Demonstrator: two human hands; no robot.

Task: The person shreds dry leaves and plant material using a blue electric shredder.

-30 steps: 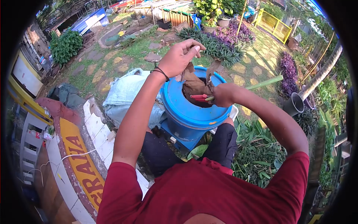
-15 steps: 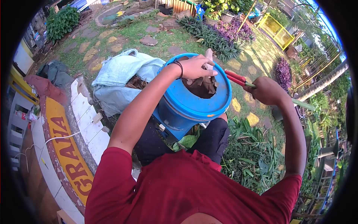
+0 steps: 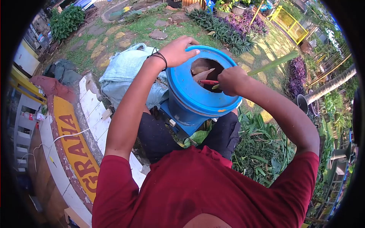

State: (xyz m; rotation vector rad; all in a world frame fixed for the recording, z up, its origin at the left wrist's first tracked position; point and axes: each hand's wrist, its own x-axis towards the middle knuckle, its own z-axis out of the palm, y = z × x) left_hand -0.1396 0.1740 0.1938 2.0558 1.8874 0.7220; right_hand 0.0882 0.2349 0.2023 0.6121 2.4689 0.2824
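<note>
Perhaps for steadying, I see the left hand (image 3: 176, 52) spread over a round blue plastic lid (image 3: 183, 83); the right hand (image 3: 232, 80) grips a slim red tool (image 3: 208, 82) and long green stalk (image 3: 274, 64).

Single head-worn camera; wide, round field, dark at the corners. Faces forward and steeply down over the wearer's dark red shirt (image 3: 205, 182), which sits closest, along the bottom edge. Left hand (image 3: 178, 52), right hand (image 3: 234, 81) and blue bucket (image 3: 190, 110) at middle range, upper centre. Lawn (image 3: 137, 30) farther off, towards the top; scene curves at margins
</note>
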